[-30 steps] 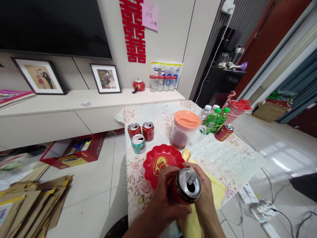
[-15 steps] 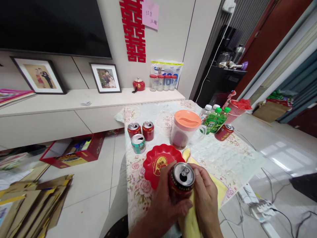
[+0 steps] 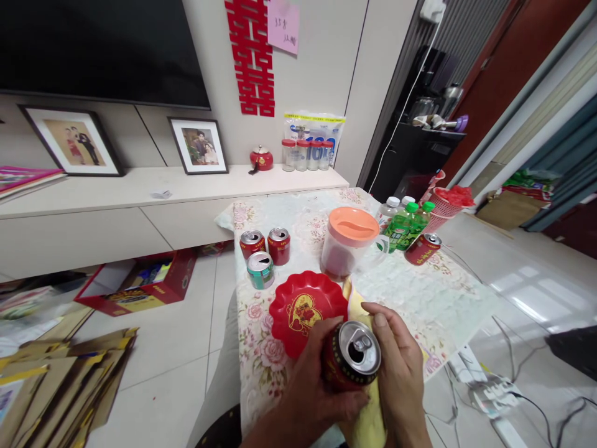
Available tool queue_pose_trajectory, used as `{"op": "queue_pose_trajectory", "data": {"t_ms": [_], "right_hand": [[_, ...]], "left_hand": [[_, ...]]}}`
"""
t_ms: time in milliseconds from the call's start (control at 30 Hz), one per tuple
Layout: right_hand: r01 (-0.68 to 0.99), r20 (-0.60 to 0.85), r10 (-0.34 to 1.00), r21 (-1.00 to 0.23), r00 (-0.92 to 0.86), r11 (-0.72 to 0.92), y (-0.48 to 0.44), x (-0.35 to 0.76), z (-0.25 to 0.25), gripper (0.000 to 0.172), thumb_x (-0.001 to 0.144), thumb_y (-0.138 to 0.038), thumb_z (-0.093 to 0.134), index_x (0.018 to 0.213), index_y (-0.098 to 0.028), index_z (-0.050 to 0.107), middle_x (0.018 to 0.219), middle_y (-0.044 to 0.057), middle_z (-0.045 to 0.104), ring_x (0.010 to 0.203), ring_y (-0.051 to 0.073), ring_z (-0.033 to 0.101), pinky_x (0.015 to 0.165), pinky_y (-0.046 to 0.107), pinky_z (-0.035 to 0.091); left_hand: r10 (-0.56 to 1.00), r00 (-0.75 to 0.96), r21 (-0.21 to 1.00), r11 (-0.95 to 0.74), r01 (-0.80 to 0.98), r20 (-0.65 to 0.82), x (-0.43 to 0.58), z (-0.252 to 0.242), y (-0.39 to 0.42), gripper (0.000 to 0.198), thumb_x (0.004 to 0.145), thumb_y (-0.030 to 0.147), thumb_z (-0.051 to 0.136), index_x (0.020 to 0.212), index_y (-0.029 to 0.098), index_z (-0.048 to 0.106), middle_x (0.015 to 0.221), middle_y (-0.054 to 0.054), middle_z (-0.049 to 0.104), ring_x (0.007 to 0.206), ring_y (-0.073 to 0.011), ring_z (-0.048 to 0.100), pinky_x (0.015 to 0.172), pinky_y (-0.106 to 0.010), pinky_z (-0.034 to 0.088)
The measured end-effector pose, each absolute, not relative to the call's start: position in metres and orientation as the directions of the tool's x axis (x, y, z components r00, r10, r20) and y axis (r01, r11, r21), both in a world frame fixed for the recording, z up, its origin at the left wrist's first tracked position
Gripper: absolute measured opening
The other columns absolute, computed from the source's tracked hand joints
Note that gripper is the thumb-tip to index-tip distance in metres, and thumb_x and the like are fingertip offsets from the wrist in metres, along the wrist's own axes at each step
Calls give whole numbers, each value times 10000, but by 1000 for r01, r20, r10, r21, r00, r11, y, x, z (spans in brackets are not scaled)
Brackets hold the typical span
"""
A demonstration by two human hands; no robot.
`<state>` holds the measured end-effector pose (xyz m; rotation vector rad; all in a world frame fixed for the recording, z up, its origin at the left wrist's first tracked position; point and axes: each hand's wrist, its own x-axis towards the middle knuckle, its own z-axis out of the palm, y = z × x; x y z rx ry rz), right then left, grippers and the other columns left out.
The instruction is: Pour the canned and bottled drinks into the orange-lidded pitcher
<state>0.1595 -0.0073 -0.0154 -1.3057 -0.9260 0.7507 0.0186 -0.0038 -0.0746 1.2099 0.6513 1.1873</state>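
Note:
My left hand is wrapped round an opened dark red drink can, its silver top tilted up toward me. In my right hand is a yellow cloth, pressed against the can's right side; part of the cloth trails away over the table. Just beyond the can lies a red scalloped plate with a gold heart print. Behind the plate stands a clear pitcher with an orange lid. Two red cans and a green can stand together to the left, all opened.
Green bottles and another red can stand on the table's right side, near a pink mesh basket. A flowered cloth covers the table. Flattened cardboard and a red box lie on the floor at left.
Both hands have shifted slightly right and toward me with the can and the cloth. The cloth's far end has bunched up beside the plate. The things standing on the table have not moved.

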Motion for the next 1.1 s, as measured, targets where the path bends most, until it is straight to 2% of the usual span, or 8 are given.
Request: {"op": "queue_pose_trajectory", "data": {"t_ms": [133, 233, 333, 500, 733, 833, 967, 1100], "right_hand": [[-123, -70, 945, -992, 320, -32, -2, 158, -29, 670, 1017, -770, 781, 1226, -134, 739, 832, 32, 575, 706, 123, 515, 632, 152, 415], [-117, -61, 967, -993, 246, -33, 5, 158, -37, 727, 938, -811, 796, 1123, -108, 759, 851, 69, 607, 737, 168, 586, 643, 184, 467], [-76, -32, 974, -997, 223, -15, 10, 159, -38, 695, 846, -760, 830, 1018, -88, 783, 903, 109, 646, 794, 235, 654, 689, 241, 550], [-34, 3, 957, -999, 291, 14, 5, 158, -30, 603, 883, -675, 796, 1028, -90, 777, 975, 116, 670, 849, 255, 685, 746, 276, 602], [-117, -23, 885, -993, 464, 35, -13, 157, -22, 796, 889, -813, 862, 1184, -86, 730, 1126, 150, 682, 992, 291, 714, 756, 251, 605], [-50, 72, 864, -993, 498, 111, -18, 156, -20, 700, 983, -751, 826, 1231, -101, 741, 1167, 136, 679, 1026, 267, 712, 776, 226, 590], [181, 316, 828, -948, 464, 261, -13, 155, -15, 435, 1068, -559, 752, 1129, -129, 780, 1132, 82, 682, 974, 168, 683, 834, 170, 548], [70, 188, 925, -982, 330, 175, 3, 160, -14, 516, 1051, -631, 741, 1126, -121, 767, 994, 70, 664, 851, 161, 631, 739, 183, 507]], "left_hand": [[907, 321, 906, -132, -401, 274, 19, -66, -3, 854, 761, 571, 980, 1479, 329, 586, 1355, -84, 667, 1186, -312, 692, 1034, -423, 584], [912, 252, 908, -225, -353, 324, 17, -62, -1, 797, 775, 524, 974, 1461, 351, 606, 1320, -60, 622, 1177, -295, 660, 1047, -420, 569], [921, 203, 914, -263, -308, 333, 16, -63, 2, 790, 770, 494, 977, 1460, 371, 613, 1309, -44, 591, 1188, -288, 632, 1054, -408, 560], [921, 288, 895, -122, -430, 264, 11, -65, 6, 860, 793, 499, 977, 1531, 392, 549, 1417, -45, 613, 1258, -293, 660, 1099, -405, 561], [925, 311, 950, -129, -284, 218, 4, -59, 1, 769, 960, 350, 804, 1642, 332, 450, 1653, -92, 544, 1538, -363, 523, 1319, -524, 418], [941, 309, 951, -36, -309, 136, 10, -57, -2, 867, 896, 325, 859, 1642, 322, 418, 1611, -102, 605, 1482, -357, 596, 1267, -498, 494], [956, 280, 914, 35, -404, 87, 17, -60, -2, 1052, 660, 507, 1044, 1537, 275, 512, 1422, -115, 724, 1294, -374, 714, 1138, -488, 592], [946, 285, 928, -42, -369, 156, 16, -62, 2, 937, 713, 537, 1009, 1496, 285, 560, 1404, -95, 706, 1275, -344, 704, 1140, -479, 574]]}}
